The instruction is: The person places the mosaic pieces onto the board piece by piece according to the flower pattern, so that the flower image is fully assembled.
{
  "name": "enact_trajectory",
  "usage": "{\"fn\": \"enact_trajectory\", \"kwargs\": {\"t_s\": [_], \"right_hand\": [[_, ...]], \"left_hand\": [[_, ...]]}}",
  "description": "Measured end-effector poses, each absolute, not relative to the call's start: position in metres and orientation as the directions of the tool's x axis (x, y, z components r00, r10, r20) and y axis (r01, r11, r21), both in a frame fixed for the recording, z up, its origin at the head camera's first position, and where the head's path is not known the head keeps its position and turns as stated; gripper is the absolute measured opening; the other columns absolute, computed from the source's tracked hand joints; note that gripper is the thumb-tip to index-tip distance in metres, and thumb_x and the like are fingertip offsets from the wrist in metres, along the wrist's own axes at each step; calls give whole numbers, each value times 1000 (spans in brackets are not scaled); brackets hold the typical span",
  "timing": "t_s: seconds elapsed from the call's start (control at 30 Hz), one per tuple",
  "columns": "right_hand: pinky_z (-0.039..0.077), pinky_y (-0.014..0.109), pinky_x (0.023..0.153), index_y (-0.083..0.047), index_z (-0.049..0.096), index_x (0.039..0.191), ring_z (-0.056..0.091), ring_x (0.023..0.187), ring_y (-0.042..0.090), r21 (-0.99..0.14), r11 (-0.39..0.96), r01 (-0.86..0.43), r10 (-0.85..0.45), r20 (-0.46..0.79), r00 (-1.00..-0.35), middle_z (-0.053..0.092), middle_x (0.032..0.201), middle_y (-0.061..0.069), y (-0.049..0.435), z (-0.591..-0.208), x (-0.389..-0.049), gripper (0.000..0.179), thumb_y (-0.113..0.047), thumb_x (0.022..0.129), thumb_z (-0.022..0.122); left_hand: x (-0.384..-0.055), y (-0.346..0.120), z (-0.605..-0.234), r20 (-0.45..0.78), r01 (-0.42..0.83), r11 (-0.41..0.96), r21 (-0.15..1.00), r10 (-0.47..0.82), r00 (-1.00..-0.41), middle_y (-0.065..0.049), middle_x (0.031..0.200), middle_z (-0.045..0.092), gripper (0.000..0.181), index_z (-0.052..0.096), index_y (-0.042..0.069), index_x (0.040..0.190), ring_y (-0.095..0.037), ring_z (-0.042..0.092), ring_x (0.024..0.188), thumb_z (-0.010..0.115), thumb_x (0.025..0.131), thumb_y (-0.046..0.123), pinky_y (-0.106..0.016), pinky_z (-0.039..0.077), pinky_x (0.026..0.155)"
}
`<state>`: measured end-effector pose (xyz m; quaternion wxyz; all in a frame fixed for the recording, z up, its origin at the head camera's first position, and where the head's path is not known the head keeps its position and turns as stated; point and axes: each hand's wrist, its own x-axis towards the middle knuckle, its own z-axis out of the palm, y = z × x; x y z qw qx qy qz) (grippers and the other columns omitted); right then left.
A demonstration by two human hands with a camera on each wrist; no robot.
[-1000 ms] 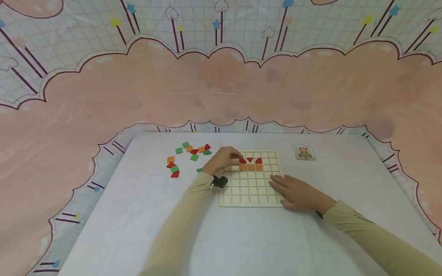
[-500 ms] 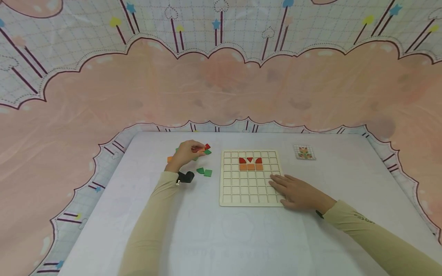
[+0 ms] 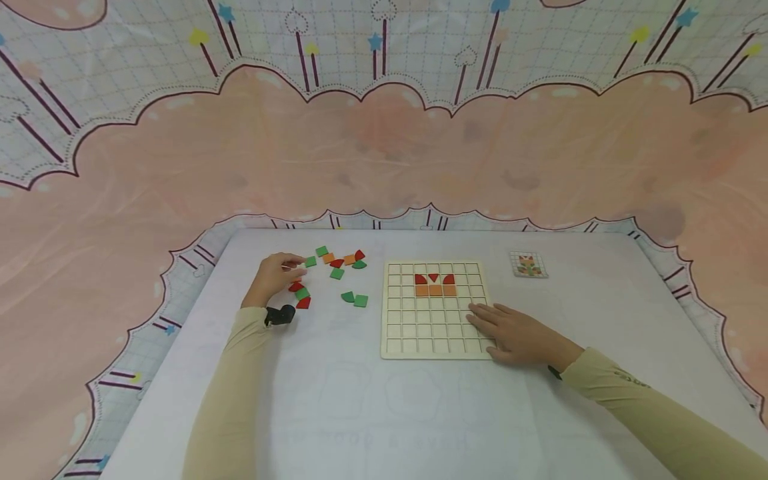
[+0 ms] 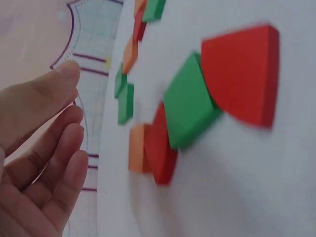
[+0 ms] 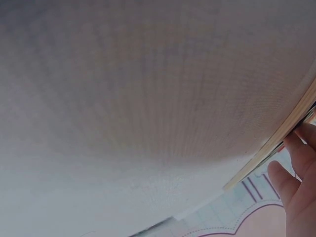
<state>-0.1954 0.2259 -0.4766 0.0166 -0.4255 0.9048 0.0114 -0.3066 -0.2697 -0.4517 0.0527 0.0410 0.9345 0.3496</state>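
From the near side of the grid board (image 3: 437, 333), the head view is looking forward and down, from well back. Left of the board, the left wrist view is lying sideways and looking closely past the left hand (image 4: 44, 163) at loose tiles (image 4: 190, 106), which the head view is sharing. Right of the board, the right wrist view is skimming low over the desk (image 5: 123, 123), catching the board edge-on; the head view is sharing board and right hand (image 5: 301, 182).

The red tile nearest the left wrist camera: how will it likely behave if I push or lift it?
The red tile looks stiff: flat face, thick straight edge. It lies flat on the white table, so it should probably slide rather than roll or tip. Pushing it may nudge the green tile it seems to touch.
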Motion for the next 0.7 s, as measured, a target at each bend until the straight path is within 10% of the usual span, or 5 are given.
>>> {"fn": "enact_trajectory", "kwargs": {"t_s": [0.7], "right_hand": [[32,47,111,-5,35,144,36,138,28,-19,652,-758,-758,-63,-650,35,150,14,225,-475,-195,63,-33,91,53]], "left_hand": [[-303,-285,-474,-129,-48,777,628,43,-991,-22,128,53,31,60,1,122,-36,47,113,52,92,4,-49,41,101]]}}
